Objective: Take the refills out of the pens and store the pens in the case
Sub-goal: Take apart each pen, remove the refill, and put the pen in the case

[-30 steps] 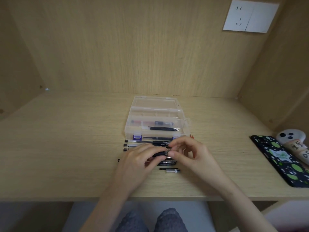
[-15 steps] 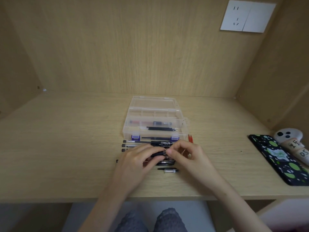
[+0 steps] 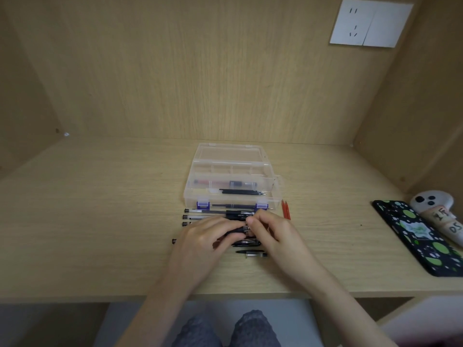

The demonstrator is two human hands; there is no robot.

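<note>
My left hand (image 3: 203, 244) and my right hand (image 3: 275, 236) meet over a black pen (image 3: 238, 230) just in front of the clear plastic case (image 3: 273, 186). The left fingers hold its barrel and the right fingertips pinch its tip end. Behind the hands a row of clear pens with black caps (image 3: 213, 211) lies along the case's front. A black pen (image 3: 246, 243) and a loose tip piece (image 3: 251, 253) lie under and in front of the hands. Inside the open case are a red pen (image 3: 220, 183) and black refills (image 3: 241, 192).
Two red refills (image 3: 286, 209) lie right of the case. A black phone with green dots (image 3: 421, 237) and a white plush toy (image 3: 436, 209) sit at the right edge of the desk. Wooden walls close in the back and both sides.
Both hands stay on the black pen; the right fingers have shifted slightly at its tip end. The view has drifted a little.
</note>
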